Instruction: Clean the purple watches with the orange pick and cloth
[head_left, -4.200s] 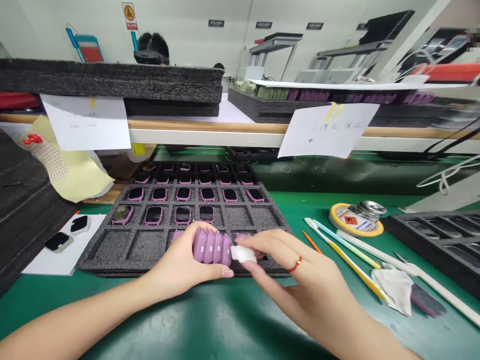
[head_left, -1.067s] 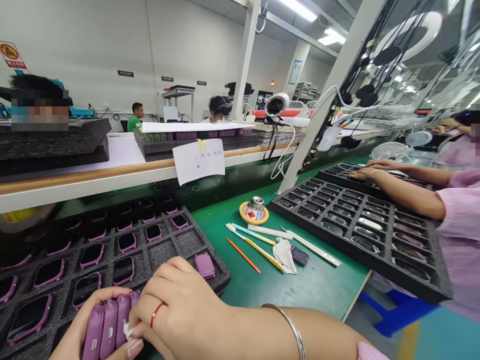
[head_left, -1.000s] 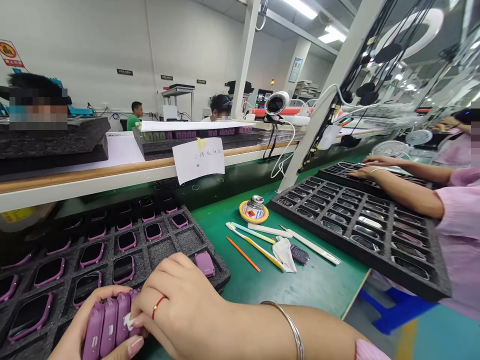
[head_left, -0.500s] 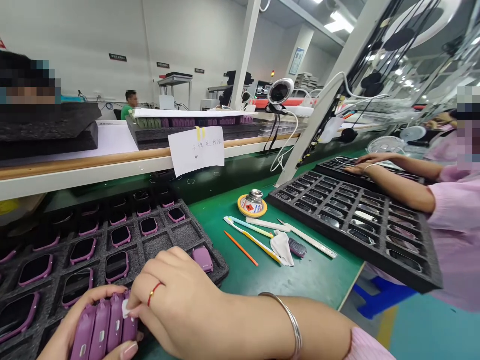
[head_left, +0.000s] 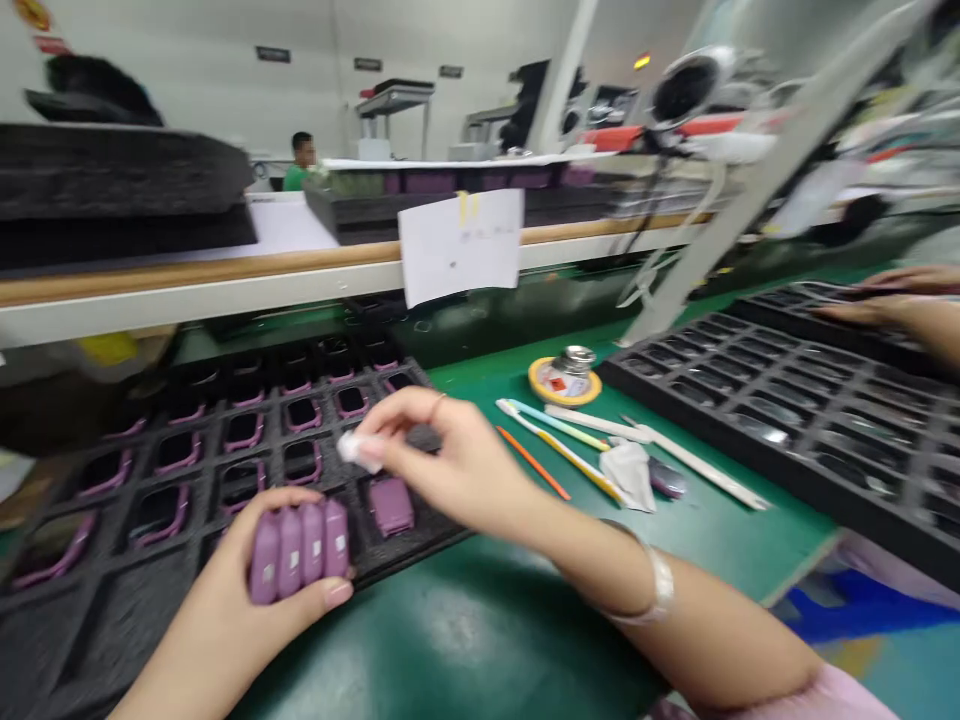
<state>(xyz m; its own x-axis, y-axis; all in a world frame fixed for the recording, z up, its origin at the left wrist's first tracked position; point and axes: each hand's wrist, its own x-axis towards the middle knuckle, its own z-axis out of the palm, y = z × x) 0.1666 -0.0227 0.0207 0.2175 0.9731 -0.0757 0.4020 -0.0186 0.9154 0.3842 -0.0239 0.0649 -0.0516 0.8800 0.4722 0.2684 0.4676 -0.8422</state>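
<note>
Several purple watch cases point(head_left: 301, 552) stand side by side in my left hand point(head_left: 247, 570), its fingers and thumb closed around the row at the near edge of the foam tray. A small white cloth point(head_left: 360, 452) is pinched between the thumb and fingers of my right hand point(head_left: 431, 450), which is raised above the tray's right side, apart from the held cases. One purple watch case point(head_left: 391, 506) lies back up in a slot just below that hand. Purple-framed watches with dark screens point(head_left: 244, 430) fill many slots of the black foam tray point(head_left: 124, 610).
Right of the tray lie an orange stick point(head_left: 534, 462), toothbrushes point(head_left: 562, 450), a white cloth point(head_left: 628, 474) and a yellow-rimmed dish with a metal-topped container point(head_left: 564, 384). Another black tray point(head_left: 757, 395) holds dark-screened parts; a co-worker's hands point(head_left: 892, 300) are beyond it. A shelf point(head_left: 315, 282) crosses above.
My right hand has lifted away from the held cases with the white cloth, moving up and right of them. My left hand keeps the cases. The camera view has turned left and is blurred.
</note>
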